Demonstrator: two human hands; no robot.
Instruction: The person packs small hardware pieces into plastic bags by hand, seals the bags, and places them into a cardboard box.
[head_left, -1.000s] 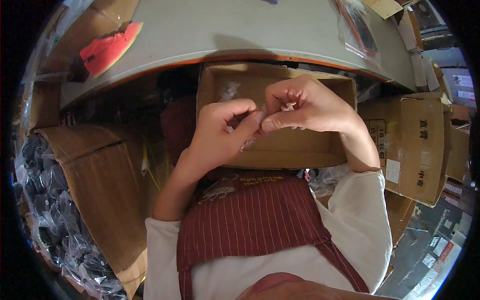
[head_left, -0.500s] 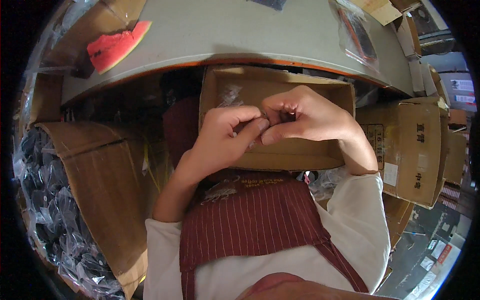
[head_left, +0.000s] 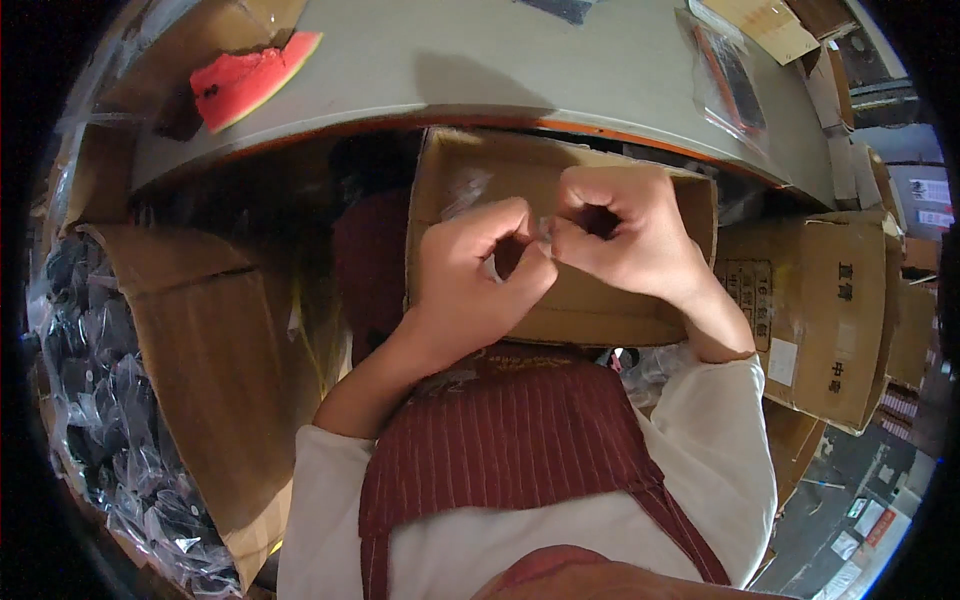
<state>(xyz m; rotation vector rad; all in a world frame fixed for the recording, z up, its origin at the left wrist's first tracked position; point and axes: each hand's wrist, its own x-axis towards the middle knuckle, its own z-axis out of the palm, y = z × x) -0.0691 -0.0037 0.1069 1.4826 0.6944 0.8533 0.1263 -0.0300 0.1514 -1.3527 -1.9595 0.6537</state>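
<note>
Both of my hands meet over a shallow open cardboard box (head_left: 600, 325), fingertips almost touching. Thumb and fingers of my left hand (head_left: 465, 275) are pinched together, the other fingers curled in. My right hand (head_left: 640, 235) makes a similar pinch from the other side. Between the fingertips a small clear, plastic-looking piece (head_left: 545, 232) shows; its exact kind is too small to tell. Inside the box, at its left end, lies some crumpled clear plastic (head_left: 465, 190).
A grey table (head_left: 380, 70) with an orange edge runs beyond the box, bearing a watermelon slice (head_left: 250, 85) and a clear bag (head_left: 725, 80). At left stands a carton with several plastic-wrapped dark items (head_left: 110, 400); at right, a tall carton (head_left: 820, 310).
My hands have turned, with the wrists rolled and the knuckles raised, and shifted slightly right. The clear piece between the fingertips shows more now. The whole view has shifted a little.
</note>
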